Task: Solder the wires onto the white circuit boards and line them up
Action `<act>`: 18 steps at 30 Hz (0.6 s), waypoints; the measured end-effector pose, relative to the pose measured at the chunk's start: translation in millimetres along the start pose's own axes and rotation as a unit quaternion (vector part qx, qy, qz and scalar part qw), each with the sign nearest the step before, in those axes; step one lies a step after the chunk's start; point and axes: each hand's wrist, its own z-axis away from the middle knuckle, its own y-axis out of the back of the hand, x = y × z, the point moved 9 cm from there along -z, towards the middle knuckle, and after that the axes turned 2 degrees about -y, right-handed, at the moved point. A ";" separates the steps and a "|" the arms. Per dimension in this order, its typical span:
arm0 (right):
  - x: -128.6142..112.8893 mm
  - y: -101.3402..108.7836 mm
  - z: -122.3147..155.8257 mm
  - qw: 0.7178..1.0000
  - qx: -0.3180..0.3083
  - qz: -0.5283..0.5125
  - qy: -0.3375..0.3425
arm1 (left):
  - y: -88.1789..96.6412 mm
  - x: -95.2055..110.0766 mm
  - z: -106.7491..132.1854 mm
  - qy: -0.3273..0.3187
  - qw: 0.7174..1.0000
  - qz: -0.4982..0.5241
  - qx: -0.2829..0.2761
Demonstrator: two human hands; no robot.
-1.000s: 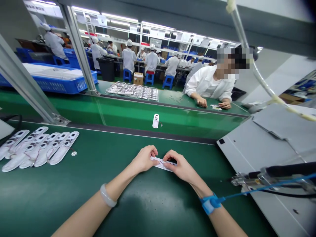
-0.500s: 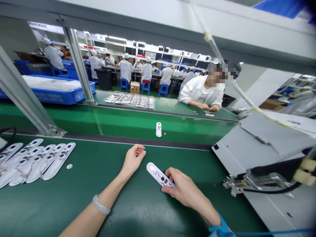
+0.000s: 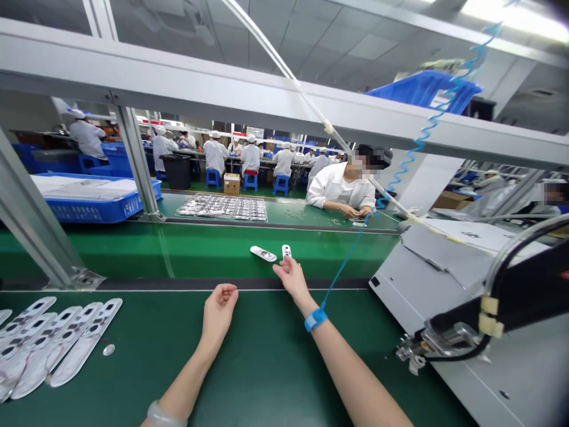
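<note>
My right hand (image 3: pixel 293 280), with a blue strap on its wrist, reaches over the green belt. Its thumb and fingers are apart, and I see nothing held. Just past the fingertips lies a white elongated panel with dark parts (image 3: pixel 287 250), its lower end partly covered by the hand. A similar white panel (image 3: pixel 263 254) rests at a slant to the left of the thumb. Over the near green work surface (image 3: pixel 258 362), my left hand (image 3: pixel 217 314) has its fingers curled in, with nothing visible in them.
Several long white panels with wires (image 3: pixel 84 344) lie at left, a small round disc (image 3: pixel 108 350) beside them. A grey machine (image 3: pixel 444 267) with a metal-tipped black arm stands at right. Across the belt (image 3: pixel 200 249), a co-worker (image 3: pixel 340 187) sits near a panel array (image 3: pixel 222 207).
My right hand has moved forward from the near surface to the belt and let go of the white panel, which now lies there. The view has tilted up. My left hand stays curled.
</note>
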 end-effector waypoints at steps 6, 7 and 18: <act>33.6 16.3 -15.2 0.983 0.084 0.163 -0.002 | -13.8 6.2 6.2 -0.018 0.997 -0.050 -0.054; 38.0 23.7 -17.6 0.978 0.093 0.187 -0.012 | -15.5 6.3 6.7 -0.020 0.996 -0.057 -0.060; 65.3 70.2 -48.5 0.942 0.079 0.294 -0.142 | -22.4 10.1 9.8 -0.044 0.991 -0.096 -0.081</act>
